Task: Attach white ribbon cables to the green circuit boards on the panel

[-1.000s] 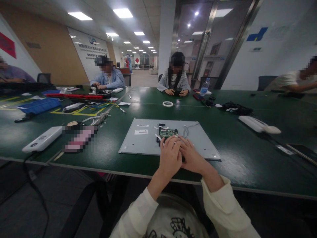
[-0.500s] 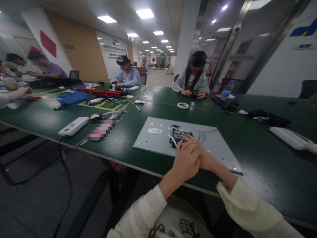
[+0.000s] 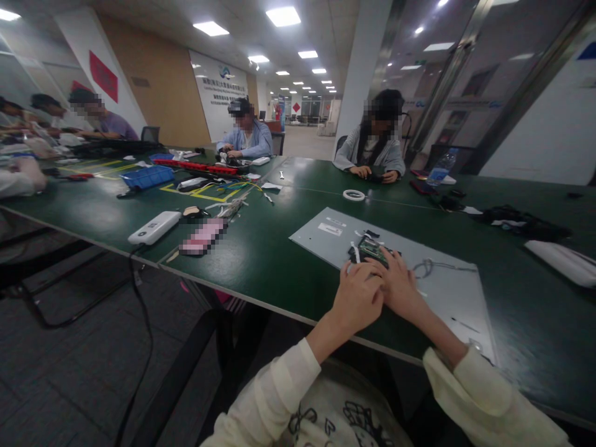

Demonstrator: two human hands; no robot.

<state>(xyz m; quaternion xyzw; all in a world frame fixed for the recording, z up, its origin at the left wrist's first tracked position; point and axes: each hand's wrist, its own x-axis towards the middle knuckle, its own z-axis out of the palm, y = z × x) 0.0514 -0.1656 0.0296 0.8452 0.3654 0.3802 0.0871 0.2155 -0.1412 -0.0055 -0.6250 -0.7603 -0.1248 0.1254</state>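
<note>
Circuit board [image 3: 371,247] on metal-backed panel [image 3: 321,234], by bench [image 3: 261,264] near edge. Looks like close handwork: left hand [image 3: 361,297] curled narrow, right hand [image 3: 401,287] bent over board; grip on anything, can't tell. Next move calls for light fingertips around white strip [image 3: 356,253].

Circuit board [image 3: 371,249] partly behind fingers [image 3: 395,266].

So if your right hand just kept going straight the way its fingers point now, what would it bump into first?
Probably the green circuit board on the grey panel: the fingers of the right hand already reach its edge, though I can't tell whether they touch it.
</note>
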